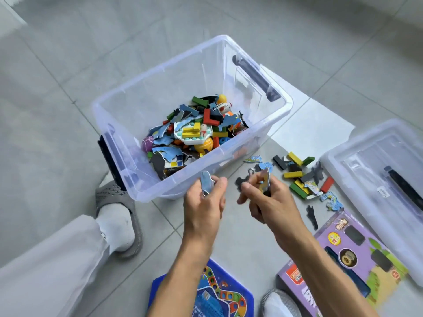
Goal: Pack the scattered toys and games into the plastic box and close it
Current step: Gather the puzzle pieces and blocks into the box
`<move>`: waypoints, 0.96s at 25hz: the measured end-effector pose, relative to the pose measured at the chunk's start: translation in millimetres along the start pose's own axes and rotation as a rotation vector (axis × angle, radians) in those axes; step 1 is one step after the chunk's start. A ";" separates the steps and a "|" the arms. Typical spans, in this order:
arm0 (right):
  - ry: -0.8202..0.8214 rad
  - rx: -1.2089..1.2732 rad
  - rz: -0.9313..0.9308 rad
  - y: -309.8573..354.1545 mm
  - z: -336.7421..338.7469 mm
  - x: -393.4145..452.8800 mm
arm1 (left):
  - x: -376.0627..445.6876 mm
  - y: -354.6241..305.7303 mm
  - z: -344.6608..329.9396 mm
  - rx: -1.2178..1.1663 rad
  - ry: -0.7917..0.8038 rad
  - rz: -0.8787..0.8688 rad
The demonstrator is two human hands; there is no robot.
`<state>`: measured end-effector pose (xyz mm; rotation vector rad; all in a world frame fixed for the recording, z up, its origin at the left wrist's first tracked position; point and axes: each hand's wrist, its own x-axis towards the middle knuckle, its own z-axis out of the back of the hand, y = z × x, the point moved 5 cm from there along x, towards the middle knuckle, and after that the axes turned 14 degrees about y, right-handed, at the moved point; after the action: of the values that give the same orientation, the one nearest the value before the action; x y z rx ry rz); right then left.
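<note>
Plastic box (pixel 137 104): open on the tiled floor (pixel 57 88), part-filled with mixed toys (pixel 196 131).
Left hand (pixel 203 202): pinches a blue puzzle piece (pixel 207 183) at the box's near rim.
Right hand (pixel 270 202): grips several puzzle pieces (pixel 264 177), just beside the box.
Loose blocks (pixel 297 170): scattered on floor, right of box.
Lid (pixel 377 170): lying far right, apart from the box.

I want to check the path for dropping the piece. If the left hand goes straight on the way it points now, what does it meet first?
Probably the near rim of the plastic box. The left hand, holding a puzzle piece, points up-frame at that corner. Depth is unclear; if it is above the rim, it passes over to the toys inside.
</note>
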<state>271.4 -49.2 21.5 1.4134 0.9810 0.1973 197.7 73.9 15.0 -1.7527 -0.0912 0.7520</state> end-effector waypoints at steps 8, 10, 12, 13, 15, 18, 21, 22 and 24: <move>0.022 0.423 -0.112 129.0 -37.9 70.3 | 46.5 -114.5 53.2 -0.097 -0.136 0.027; -0.056 0.422 0.010 116.7 -10.5 56.2 | 31.1 -111.9 48.8 0.063 -0.207 -0.115; -0.167 0.377 0.073 76.5 21.3 31.8 | 10.7 -93.4 28.6 0.145 -0.202 -0.273; -0.247 0.328 0.023 46.5 37.9 18.8 | 5.1 -74.9 13.5 0.180 -0.152 -0.285; -0.423 0.145 -0.166 -27.5 72.0 -3.4 | 4.2 -21.1 -16.5 0.326 -0.044 -0.173; -0.570 -0.386 -0.285 -106.5 103.3 -16.3 | 28.6 58.6 -43.0 0.629 0.040 0.016; -0.382 -0.834 -0.178 -139.2 99.3 11.0 | 80.6 108.8 -63.9 1.078 0.151 0.087; -0.300 -0.958 -0.165 -146.1 95.6 24.7 | 97.4 118.7 -69.7 1.189 0.184 0.126; -0.202 -1.174 -0.167 -157.1 90.6 46.7 | 120.2 130.0 -77.7 1.320 0.187 0.170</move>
<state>293.8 -118.4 -151.0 0.2647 0.6051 0.4097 293.0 17.5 -143.5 -0.5480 0.5715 0.5317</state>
